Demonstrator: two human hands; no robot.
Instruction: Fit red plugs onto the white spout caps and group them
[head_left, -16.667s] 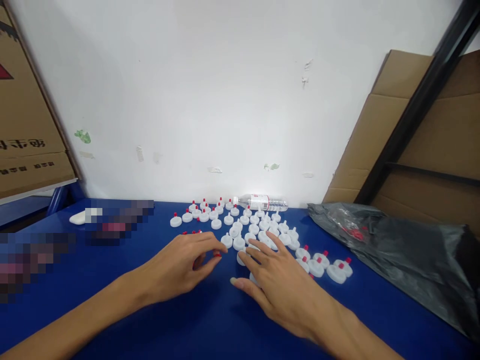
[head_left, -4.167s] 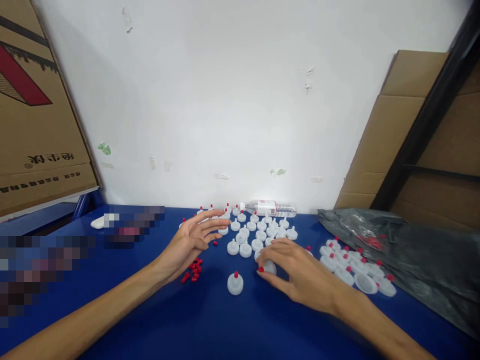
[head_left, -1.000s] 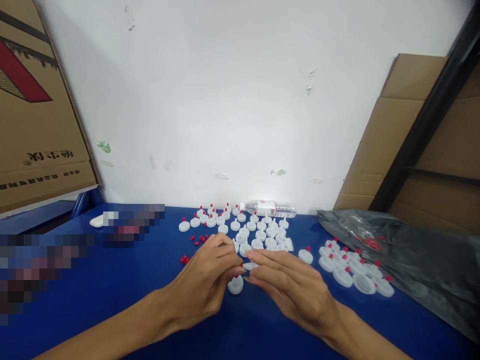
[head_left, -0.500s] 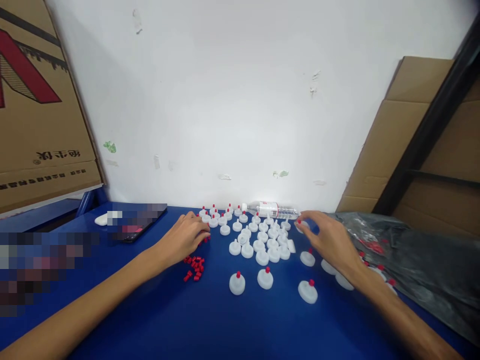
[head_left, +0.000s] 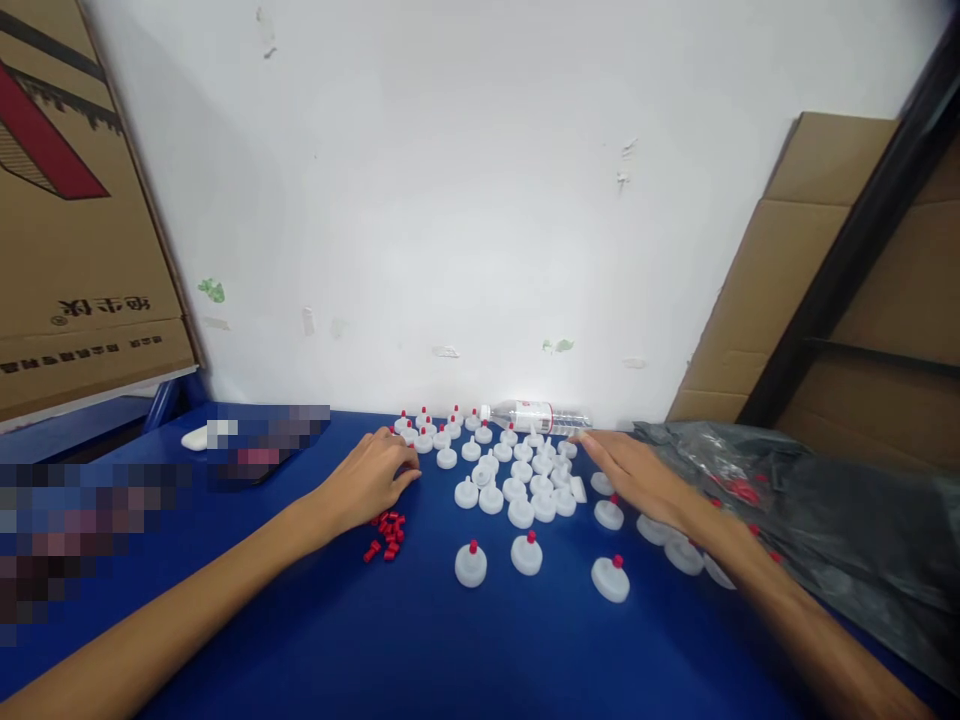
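Observation:
My left hand (head_left: 375, 478) rests low over the blue table, beside the pile of small red caps (head_left: 390, 528). Its fingers curl down with the thumb close to them; whatever lies between the fingertips is hidden. My right hand (head_left: 628, 465) reaches forward with fingers stretched out, its tips at a white spouted lid (head_left: 568, 450) on the right edge of the group. Several white lids without red tips (head_left: 520, 512) stand in the middle. Other lids carry red caps, such as the near lid (head_left: 471, 567) and the lid below my right hand (head_left: 608, 514).
A clear plastic bottle (head_left: 534, 416) lies along the white wall. Dark plastic sheeting (head_left: 810, 510) covers the right side, with a clear bag of red pieces (head_left: 731, 475) on it. A phone-like dark object (head_left: 262, 462) and a white mouse-like object (head_left: 195, 439) lie left.
My right hand has let go of a red-capped lid at the right and moved left, to an uncapped lid. My left hand stays near the red caps, fingers curled.

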